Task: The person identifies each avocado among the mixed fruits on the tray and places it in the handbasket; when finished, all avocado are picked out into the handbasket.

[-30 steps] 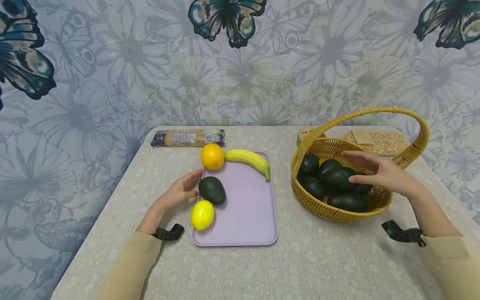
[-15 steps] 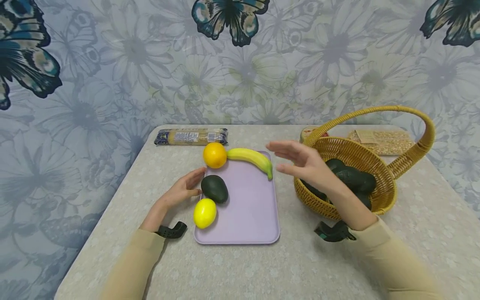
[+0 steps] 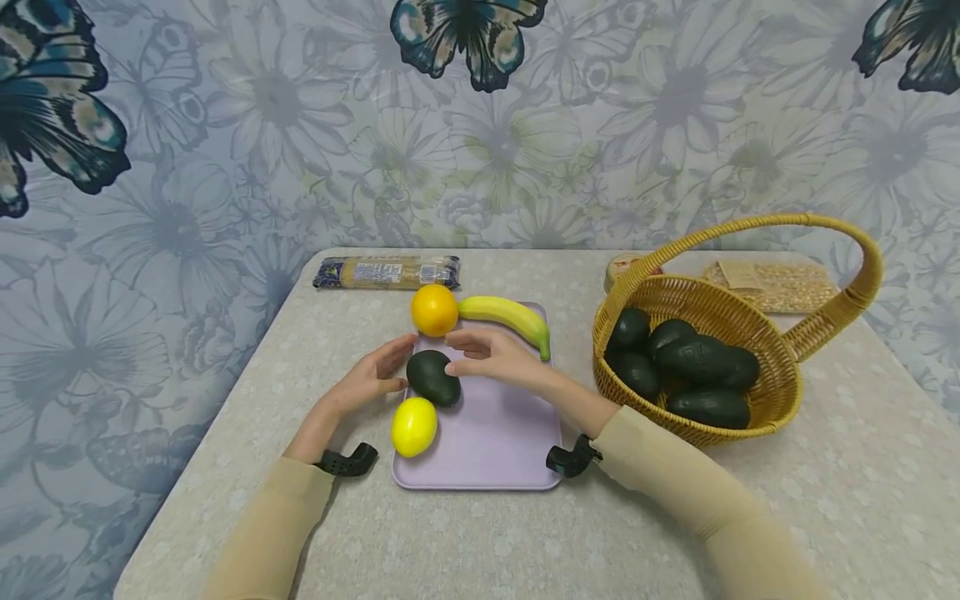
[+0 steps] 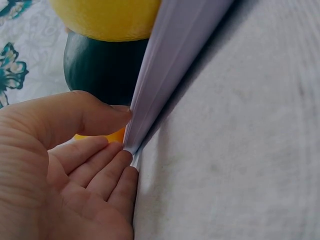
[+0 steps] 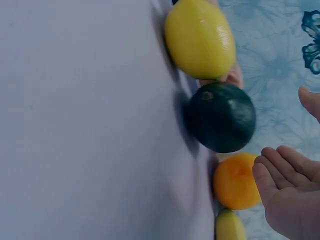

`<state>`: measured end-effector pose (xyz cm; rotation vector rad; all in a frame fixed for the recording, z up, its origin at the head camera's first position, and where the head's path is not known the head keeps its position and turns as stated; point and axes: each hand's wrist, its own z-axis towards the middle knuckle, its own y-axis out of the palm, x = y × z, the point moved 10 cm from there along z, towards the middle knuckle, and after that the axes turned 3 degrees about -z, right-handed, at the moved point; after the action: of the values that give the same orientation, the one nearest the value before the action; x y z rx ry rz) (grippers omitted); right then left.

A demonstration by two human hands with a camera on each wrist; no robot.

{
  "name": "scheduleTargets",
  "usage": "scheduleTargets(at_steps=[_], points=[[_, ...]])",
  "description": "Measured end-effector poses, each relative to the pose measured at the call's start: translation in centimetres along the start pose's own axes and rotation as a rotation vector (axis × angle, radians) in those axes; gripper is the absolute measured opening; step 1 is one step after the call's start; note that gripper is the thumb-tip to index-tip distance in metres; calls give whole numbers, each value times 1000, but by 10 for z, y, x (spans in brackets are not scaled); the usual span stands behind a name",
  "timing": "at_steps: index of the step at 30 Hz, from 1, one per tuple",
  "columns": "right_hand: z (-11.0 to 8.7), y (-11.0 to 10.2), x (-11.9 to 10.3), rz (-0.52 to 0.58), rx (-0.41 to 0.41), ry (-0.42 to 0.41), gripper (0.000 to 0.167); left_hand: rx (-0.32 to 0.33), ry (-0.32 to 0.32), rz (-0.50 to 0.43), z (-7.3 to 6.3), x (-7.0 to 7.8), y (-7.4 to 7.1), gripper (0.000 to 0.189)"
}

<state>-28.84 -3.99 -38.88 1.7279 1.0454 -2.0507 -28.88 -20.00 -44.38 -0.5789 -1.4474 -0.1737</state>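
A dark green avocado [image 3: 433, 378] lies on the left side of a lilac tray [image 3: 495, 442], between a yellow lemon [image 3: 414, 427] and an orange [image 3: 434, 310]. A banana [image 3: 504, 317] lies along the tray's far edge. My left hand [image 3: 367, 379] rests at the tray's left rim; in the left wrist view its thumb [image 4: 95, 117] is right at the rim, the fingers extended. Over the tray, my right hand [image 3: 495, 358] reaches in from the right with its thumb overlapping the avocado in the head view. In the right wrist view a gap shows between these fingers [image 5: 285, 170] and the avocado.
To the right stands a yellow wicker basket [image 3: 697, 432] with a tall handle, holding several avocados [image 3: 693, 358]. Behind it are a round container [image 3: 624, 265] and a bag of grains [image 3: 787, 283]. A pasta package [image 3: 386, 272] lies at the back left.
My right hand has swung left from above the basket, with nothing in it, to beside the avocado on the tray. The left hand has stayed at the tray's rim.
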Motion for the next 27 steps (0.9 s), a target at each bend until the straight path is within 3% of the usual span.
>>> scheduleTargets(at_steps=[4, 17, 27], points=[[7, 11, 10, -57, -20, 35, 59, -2, -2, -7, -1, -1, 0, 71], [21, 34, 21, -210, -61, 31, 70, -16, 2, -14, -1, 0, 1, 72], [23, 35, 20, -251, -50, 8, 66, -5, -2, 16, 0, -2, 0, 72]])
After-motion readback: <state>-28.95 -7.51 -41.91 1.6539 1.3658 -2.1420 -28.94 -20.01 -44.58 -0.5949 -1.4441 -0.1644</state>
